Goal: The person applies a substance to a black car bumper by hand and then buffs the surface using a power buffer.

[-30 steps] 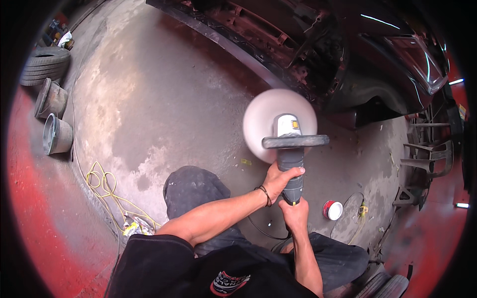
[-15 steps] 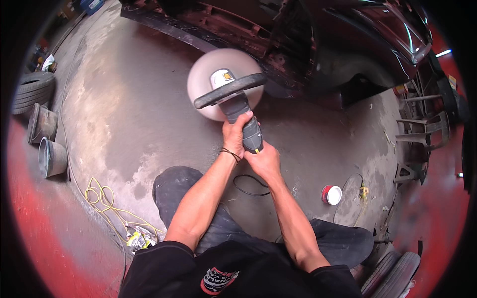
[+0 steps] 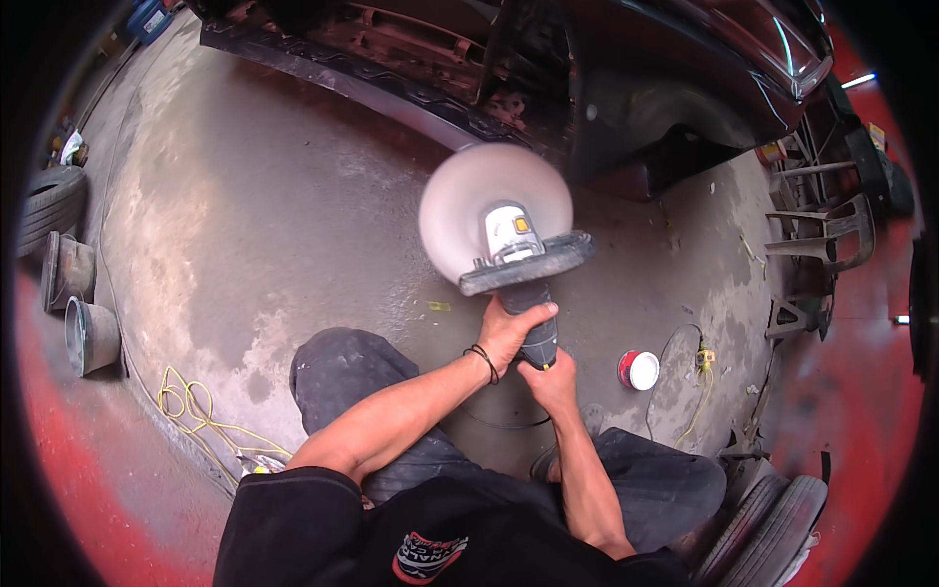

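A rotary polisher (image 3: pixel 509 233) with a wide, pale pinkish round pad (image 3: pixel 458 201) is held out in front of me. The pad looks smooth and blurred, as if spinning. A black loop handle (image 3: pixel 533 266) crosses the tool behind its white head. My left hand (image 3: pixel 511 331) is wrapped round the dark body, thumb on top. Closer to me, my right hand (image 3: pixel 550 380) is closed round the rear end, its fingers partly hidden. Beyond the pad stands a dark car body (image 3: pixel 665 88) with a long sill (image 3: pixel 381 108); in this picture the pad's far edge lies just below the sill.
A white-topped red tub (image 3: pixel 641 371) stands on the floor at right, near a yellow plug (image 3: pixel 704 358) and cord. Yellow cable (image 3: pixel 191 403) lies coiled at left. Buckets (image 3: pixel 93 336) and a tyre (image 3: pixel 51 207) line the left side; more tyres (image 3: pixel 763 533) lean at lower right.
The polisher and both hands have moved right and nearer to me, pad now apart from the car's opening in the picture. My view has shifted slightly. Both hands keep their grip.
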A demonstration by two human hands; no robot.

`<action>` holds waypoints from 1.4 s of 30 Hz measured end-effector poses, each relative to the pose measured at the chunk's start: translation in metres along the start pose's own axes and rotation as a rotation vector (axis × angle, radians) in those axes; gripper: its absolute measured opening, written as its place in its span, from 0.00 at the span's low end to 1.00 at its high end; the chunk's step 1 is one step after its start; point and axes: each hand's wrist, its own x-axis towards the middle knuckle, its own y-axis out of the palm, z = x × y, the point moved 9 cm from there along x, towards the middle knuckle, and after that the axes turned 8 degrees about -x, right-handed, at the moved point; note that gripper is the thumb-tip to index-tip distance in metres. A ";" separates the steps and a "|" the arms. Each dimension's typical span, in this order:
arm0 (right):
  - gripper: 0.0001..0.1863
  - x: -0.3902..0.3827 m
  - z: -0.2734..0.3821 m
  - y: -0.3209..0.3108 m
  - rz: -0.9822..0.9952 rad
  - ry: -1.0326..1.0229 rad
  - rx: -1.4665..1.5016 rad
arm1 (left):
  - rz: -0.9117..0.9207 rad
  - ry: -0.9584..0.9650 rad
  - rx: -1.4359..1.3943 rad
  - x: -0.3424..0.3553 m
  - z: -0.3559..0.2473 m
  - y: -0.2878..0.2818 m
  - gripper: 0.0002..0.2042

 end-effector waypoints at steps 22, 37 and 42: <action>0.21 0.004 -0.023 -0.022 0.124 -0.006 0.076 | -0.119 0.011 -0.034 -0.009 0.018 0.021 0.27; 0.19 0.013 -0.031 -0.008 0.070 -0.001 0.149 | -0.044 0.030 -0.020 0.001 0.008 0.025 0.29; 0.20 0.008 -0.008 0.013 0.152 -0.045 0.084 | -0.170 0.026 -0.053 -0.007 0.012 -0.017 0.25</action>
